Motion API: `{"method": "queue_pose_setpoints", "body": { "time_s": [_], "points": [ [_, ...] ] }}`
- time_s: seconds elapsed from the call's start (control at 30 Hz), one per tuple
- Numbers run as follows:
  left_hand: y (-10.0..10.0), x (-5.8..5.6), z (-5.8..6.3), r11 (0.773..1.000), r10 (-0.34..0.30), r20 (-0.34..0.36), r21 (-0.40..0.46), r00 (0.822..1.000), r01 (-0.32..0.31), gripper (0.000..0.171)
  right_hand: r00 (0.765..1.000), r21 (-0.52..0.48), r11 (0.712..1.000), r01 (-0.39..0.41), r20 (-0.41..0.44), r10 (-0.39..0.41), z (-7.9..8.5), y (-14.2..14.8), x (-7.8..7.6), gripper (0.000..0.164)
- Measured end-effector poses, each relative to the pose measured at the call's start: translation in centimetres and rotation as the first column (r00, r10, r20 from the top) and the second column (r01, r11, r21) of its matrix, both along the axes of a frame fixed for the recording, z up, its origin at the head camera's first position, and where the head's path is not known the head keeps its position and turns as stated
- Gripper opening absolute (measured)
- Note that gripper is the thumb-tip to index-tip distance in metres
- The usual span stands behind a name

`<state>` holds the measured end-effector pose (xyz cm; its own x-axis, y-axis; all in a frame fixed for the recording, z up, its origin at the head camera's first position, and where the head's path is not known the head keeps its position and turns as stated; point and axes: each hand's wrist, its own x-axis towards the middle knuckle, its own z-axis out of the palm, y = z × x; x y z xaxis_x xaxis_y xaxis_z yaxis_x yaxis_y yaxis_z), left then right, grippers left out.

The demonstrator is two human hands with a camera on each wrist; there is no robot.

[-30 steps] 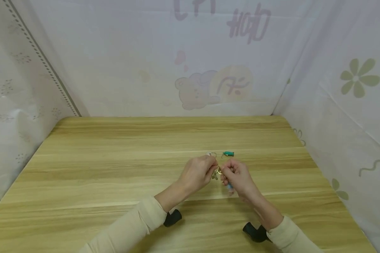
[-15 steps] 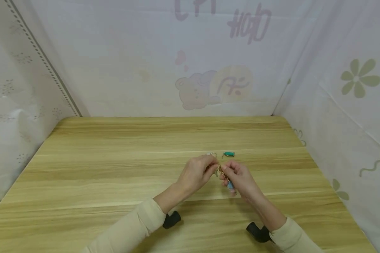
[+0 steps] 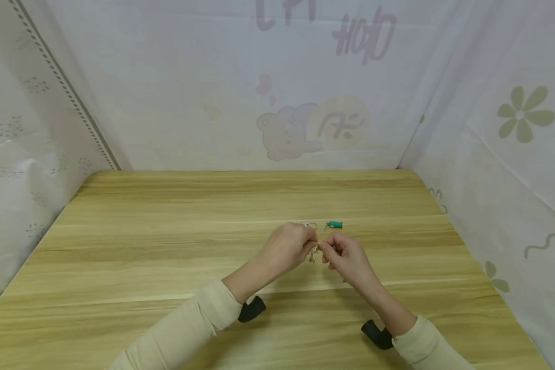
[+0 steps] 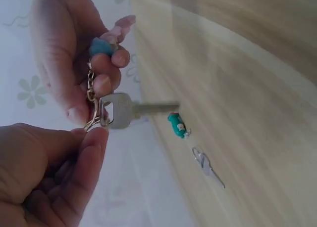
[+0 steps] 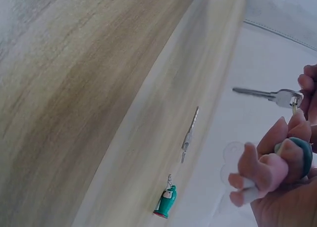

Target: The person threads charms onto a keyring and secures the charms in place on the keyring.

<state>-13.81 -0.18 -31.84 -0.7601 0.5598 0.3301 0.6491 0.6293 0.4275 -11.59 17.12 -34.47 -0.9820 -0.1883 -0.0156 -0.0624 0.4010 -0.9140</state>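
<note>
There are 2 keys, 2 charms, 2 rings and 1 chain in view, and 2 hands at work above the counter point(image 3: 166, 231). Of the keys, 1 held key point(image 4: 123, 111) is off the surface, at a gold ring point(image 4: 95, 111); 1 loose key point(image 4: 207, 167) lies flat with its own thin ring point(image 4: 196, 154). Of the charms, 1 blue-and-pink charm point(image 4: 104, 45) hangs on the chain point(image 4: 90, 86) from the gold ring, and 1 teal charm point(image 3: 335, 224) lies on its side on the counter.

The gold ring sits between the hands, at their meeting fingertips, with the held key jutting out beside it. The left hand point(image 3: 284, 249) pinches the ring's edge, thumb against finger. The right hand point(image 3: 350, 259) pinches the ring from the other side, its remaining fingers curled, with the blue-and-pink charm against them. I cannot tell whether the key is fully threaded on.

The loose key lies just far of the left hand; the teal charm is near it, to its right. At the near side, 2 black curved pieces point(image 3: 252, 309) show by the wrists, 1 at each.
</note>
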Motion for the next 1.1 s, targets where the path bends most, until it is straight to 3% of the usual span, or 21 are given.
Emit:
{"method": "queue_pose_setpoints", "body": {
  "time_s": [0.1,0.23,0.43,0.63,0.77,0.87,1.0,1.1],
  "points": [
    [0.0,0.2,-0.2,1.000,-0.002,-0.032,0.023,0.999,0.003,0.014,1.000,-0.003,1.000,0.012,0.025,-0.012,0.0,-0.1,-0.1,0.016],
    [0.1,0.4,-0.9,0.995,0.008,-0.103,0.098,0.995,0.002,0.015,0.990,-0.105,0.991,0.078,0.127,-0.064,0.1,-0.4,-0.1,0.014],
    [0.2,0.6,-1.9,0.985,0.034,-0.183,0.171,0.982,-0.002,0.013,0.955,-0.345,0.926,0.153,0.293,-0.049,-0.2,-0.6,0.0,0.014],
    [0.2,0.6,-2.6,0.974,0.050,-0.249,0.226,0.967,0.007,0.009,0.934,-0.440,0.879,0.181,0.358,-0.013,-0.2,-0.6,0.1,0.016],
    [0.1,0.6,-2.7,0.964,0.056,-0.247,0.265,0.967,0.011,0.004,0.939,-0.371,0.915,0.158,0.344,-0.023,-0.1,-0.5,0.0,0.014],
    [0.0,0.6,-2.3,0.963,0.049,-0.181,0.270,0.982,0.002,0.003,0.952,-0.265,0.955,0.135,0.303,-0.051,0.0,-0.3,0.0,0.019],
    [-0.2,0.5,-1.3,0.981,0.027,-0.075,0.193,0.997,-0.012,0.006,0.984,-0.130,0.987,0.095,0.163,-0.073,0.0,-0.2,0.1,0.018],
    [-0.2,0.4,-0.6,0.994,0.021,-0.037,0.107,0.999,-0.017,0.005,0.997,-0.075,0.996,0.055,0.064,-0.051,0.1,-0.2,0.1,0.016]
  ]
}}
